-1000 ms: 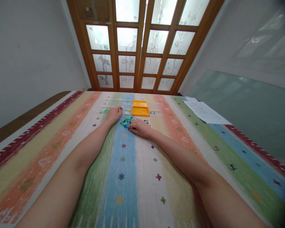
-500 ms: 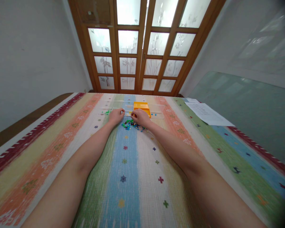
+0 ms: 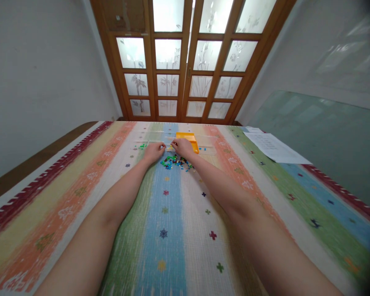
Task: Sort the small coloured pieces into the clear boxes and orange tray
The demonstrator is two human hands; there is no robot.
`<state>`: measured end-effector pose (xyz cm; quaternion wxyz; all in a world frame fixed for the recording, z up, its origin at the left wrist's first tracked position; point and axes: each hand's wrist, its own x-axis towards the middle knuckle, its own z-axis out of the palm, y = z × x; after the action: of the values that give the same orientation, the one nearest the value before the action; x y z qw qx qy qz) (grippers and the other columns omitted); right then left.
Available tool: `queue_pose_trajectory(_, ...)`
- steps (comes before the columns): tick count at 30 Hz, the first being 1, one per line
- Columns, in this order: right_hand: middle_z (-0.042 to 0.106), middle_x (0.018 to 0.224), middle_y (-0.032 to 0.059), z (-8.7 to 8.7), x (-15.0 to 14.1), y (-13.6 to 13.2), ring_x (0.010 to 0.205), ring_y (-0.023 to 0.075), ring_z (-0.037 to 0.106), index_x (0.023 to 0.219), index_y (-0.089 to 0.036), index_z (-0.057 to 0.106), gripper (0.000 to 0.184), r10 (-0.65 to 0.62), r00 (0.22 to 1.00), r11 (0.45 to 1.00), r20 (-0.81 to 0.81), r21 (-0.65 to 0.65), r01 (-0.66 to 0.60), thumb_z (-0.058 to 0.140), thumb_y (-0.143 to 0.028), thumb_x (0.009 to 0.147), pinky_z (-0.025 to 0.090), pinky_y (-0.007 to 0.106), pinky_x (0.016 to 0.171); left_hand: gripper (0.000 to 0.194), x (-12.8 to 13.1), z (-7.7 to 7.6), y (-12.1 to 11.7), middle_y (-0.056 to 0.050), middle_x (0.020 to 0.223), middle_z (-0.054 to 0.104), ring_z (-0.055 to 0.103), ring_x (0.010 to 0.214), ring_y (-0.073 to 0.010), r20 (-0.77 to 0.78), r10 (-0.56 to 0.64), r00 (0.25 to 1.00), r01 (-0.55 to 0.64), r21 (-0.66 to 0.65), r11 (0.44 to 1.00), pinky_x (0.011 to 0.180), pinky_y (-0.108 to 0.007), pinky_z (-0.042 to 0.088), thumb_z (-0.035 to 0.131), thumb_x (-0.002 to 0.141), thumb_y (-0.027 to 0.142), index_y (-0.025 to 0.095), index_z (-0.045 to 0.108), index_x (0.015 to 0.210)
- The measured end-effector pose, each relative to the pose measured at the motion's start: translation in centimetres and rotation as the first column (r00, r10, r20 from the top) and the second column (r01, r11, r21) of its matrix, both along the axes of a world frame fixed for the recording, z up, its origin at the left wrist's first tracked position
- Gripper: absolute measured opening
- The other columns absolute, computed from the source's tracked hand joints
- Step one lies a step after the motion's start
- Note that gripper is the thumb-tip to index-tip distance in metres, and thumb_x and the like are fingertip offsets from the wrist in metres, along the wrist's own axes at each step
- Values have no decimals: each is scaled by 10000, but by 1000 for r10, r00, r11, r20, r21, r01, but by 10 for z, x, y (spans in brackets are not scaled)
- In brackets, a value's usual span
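Note:
Far out on the table, my left hand (image 3: 155, 151) has its thumb and fingertips pinched together; anything between them is too small to make out. Close to its right, my right hand (image 3: 183, 147) is also closed in a pinch, its fingertips bent down toward small yellow pieces (image 3: 169, 147). A yellow tray (image 3: 187, 135) lies just behind and beside the right hand, partly covered by it. Nearer to me than both hands is a loose pile of small green, blue and dark pieces (image 3: 175, 163). Several green pieces (image 3: 142, 146) lie left of my left hand.
A clear plastic sheet or tray (image 3: 210, 142) lies under the work area, with a few blue pieces (image 3: 202, 149) on its right part. Printed papers (image 3: 273, 147) lie at the right. A striped tablecloth (image 3: 169, 222) covers the table; glazed wooden doors (image 3: 185, 88) stand beyond.
My right hand has shifted slightly away from me, and more of the pile shows below it. My left hand stays pinched in nearly the same place. The whole view has moved a little.

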<state>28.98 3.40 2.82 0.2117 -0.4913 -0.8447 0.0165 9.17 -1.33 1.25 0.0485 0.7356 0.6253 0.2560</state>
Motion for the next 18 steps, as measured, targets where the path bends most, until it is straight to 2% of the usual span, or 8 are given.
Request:
queue_pose_trajectory(7, 800, 1070, 99, 4, 39, -20, 944, 227, 705, 1081, -214, 817, 301, 32, 998, 999, 58, -14, -32, 554, -353, 1038, 437, 284, 783, 310, 7, -2, -3, -66, 934, 760, 648, 848, -217, 20, -52, 998, 52, 2, 999, 775, -298, 426, 573, 969, 370, 223, 795, 1129)
queue_pose_trajectory(11, 791, 1116, 81, 1, 62, -38, 988, 210, 693, 1115, -208, 808, 258, 89, 989, 993, 121, -89, -78, 589, -254, 985, 434, 264, 805, 294, 6, -5, 0, -62, 896, 750, 634, 807, -209, 35, -76, 997, 75, 33, 997, 758, -296, 418, 581, 968, 345, 212, 799, 1112)
queue_pose_trajectory(14, 786, 1070, 75, -2, 71, -51, 965, 204, 680, 1104, -211, 805, 238, 145, 978, 983, 147, -138, -125, 615, -234, 963, 421, 262, 795, 292, 4, -7, 1, -63, 899, 752, 632, 812, -205, 42, -62, 997, 61, 28, 998, 757, -289, 417, 579, 973, 349, 209, 799, 1105)
queue_pose_trajectory(18, 766, 1045, 89, -3, 74, -66, 972, 215, 655, 1076, -201, 795, 205, 124, 981, 987, 147, -120, -107, 627, -253, 969, 418, 275, 809, 294, 5, -7, 0, -58, 896, 757, 632, 822, -203, 49, -57, 997, 57, 15, 998, 761, -284, 421, 578, 979, 363, 216, 798, 1106)
